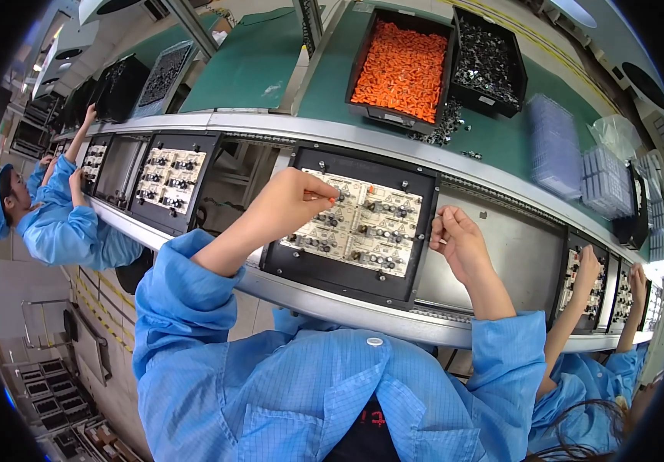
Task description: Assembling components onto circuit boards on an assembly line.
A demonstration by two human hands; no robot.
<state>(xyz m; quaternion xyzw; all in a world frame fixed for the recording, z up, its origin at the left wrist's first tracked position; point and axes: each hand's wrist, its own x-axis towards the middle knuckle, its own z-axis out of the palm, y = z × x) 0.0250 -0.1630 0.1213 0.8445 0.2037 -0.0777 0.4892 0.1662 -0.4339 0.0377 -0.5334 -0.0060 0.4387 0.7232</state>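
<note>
My left hand (289,202) is over the upper left of a pale circuit board panel (347,245), its fingertips pinched on a small orange part (332,201). The panel lies in a black frame (332,280) and carries several rows of small dark components. One orange part (371,189) stands near the panel's top edge. Just past the frame's right edge, my right hand (461,240) hovers with fingers curled together. Whatever its fingertips hold, if anything, is too small to name.
Behind the metal rail (332,131), a black bin of orange parts (401,69) stands beside a black bin of dark metallic parts (490,61). Loose metallic pieces (447,123) lie nearby. Clear plastic trays (555,146) are stacked right. Co-workers (70,208) handle other frames along the line.
</note>
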